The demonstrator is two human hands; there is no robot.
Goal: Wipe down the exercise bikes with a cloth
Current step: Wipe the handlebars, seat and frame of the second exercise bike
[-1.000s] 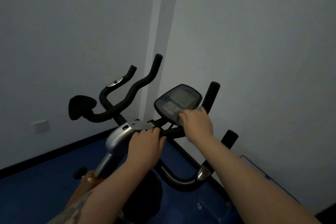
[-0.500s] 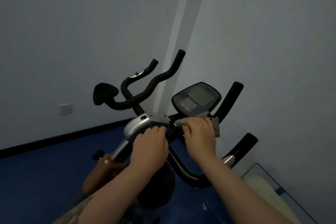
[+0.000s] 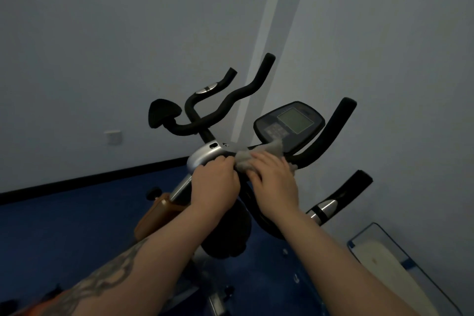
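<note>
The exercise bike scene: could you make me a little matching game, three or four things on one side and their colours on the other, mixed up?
Things:
1. cloth
2. handlebar
3. floor
4. screen

Colours:
A. dark blue
B. pale green-grey
C. grey
D. black

Pairs: 1-C, 2-D, 3-A, 4-B

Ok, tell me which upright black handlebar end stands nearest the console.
The thick black end just right of the console; it rises right beside the screen housing. The two thinner ends stand farther left, beyond the wall corner line.
</note>
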